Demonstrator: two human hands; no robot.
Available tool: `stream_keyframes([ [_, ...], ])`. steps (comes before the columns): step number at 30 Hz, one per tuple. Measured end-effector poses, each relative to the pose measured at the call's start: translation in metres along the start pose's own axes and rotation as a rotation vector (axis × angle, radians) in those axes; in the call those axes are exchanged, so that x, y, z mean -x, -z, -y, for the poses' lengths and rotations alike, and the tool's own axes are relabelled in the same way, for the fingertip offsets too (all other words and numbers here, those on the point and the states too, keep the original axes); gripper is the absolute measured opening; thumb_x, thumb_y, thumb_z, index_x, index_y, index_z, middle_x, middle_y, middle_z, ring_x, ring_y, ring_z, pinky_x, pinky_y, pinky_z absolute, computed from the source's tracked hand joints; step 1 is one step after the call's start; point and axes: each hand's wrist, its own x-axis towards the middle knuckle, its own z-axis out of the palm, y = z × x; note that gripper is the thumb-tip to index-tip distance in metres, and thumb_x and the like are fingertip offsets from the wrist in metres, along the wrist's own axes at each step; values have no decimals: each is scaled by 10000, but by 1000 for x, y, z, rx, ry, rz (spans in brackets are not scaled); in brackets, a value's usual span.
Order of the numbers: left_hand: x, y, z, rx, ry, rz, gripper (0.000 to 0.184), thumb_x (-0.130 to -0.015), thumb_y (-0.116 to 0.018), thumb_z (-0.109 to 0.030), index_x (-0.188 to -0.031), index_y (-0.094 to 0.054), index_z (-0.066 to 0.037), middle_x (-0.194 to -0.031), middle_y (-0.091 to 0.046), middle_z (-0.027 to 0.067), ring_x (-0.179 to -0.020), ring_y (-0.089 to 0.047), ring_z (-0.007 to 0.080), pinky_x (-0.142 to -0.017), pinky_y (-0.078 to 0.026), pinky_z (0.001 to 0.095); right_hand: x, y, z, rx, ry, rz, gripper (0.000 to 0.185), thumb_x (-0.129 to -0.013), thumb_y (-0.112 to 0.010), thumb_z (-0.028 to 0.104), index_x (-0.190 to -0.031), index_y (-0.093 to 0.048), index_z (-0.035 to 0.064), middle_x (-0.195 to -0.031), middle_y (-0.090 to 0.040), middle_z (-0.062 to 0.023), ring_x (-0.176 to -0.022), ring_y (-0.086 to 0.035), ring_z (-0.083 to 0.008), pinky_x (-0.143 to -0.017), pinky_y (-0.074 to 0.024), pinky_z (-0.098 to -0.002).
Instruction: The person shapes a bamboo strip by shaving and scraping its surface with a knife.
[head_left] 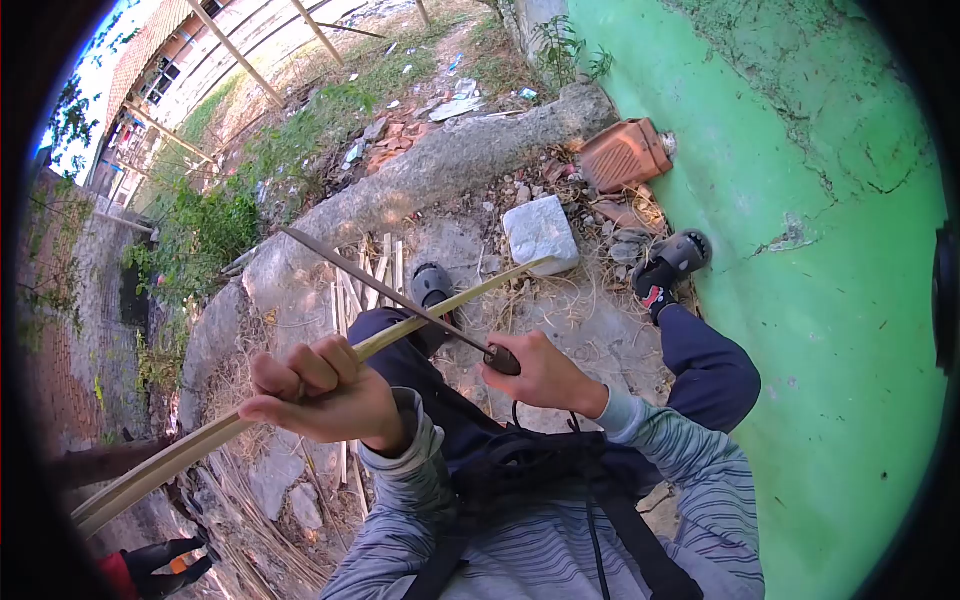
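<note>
My left hand [318,390] is closed around a long split bamboo strip [170,462], which runs from the lower left up to the right. In my right hand [545,372] is the dark handle of a long thin knife [385,292], its blade pointing up and to the left. Blade and strip cross in view between my hands; whether they touch I cannot tell. Just past the strip's far end lies a pale, block-shaped stone [541,234]. Cut bamboo pieces [372,275] lie on the ground beyond my left hand.
A green wall [820,330] stands close on my right, with an orange hollow brick [626,156] at its foot. A low concrete ridge [420,165] crosses ahead. More long strips [245,530] lie at lower left, near another person's legs [165,565].
</note>
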Motion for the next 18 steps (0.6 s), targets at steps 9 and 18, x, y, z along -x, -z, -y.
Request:
stream_keyframes([
  [9, -1, 5, -3, 21, 13, 26, 507, -1106, -313, -556, -776, -279, -172, -521, -176, -55, -413, -107, 46, -376, -72, 274, -9, 3, 14, 4, 66, -5, 206, -885, -715, 177, -911, -628, -8, -595, -564, -162, -494, -520, -301, -537, -437, -393],
  [18, -1, 12, -5, 35, 9, 27, 505, -1107, -299, -554, -773, -276, -176, -514, -190, -48, -411, -107, 51, -367, -77, 273, -14, -2, -4, -49, 39, 16, 223, -890, -719, 171, -843, -593, -6, -558, -499, -118, -472, -410, -226, -507, -372, -372],
])
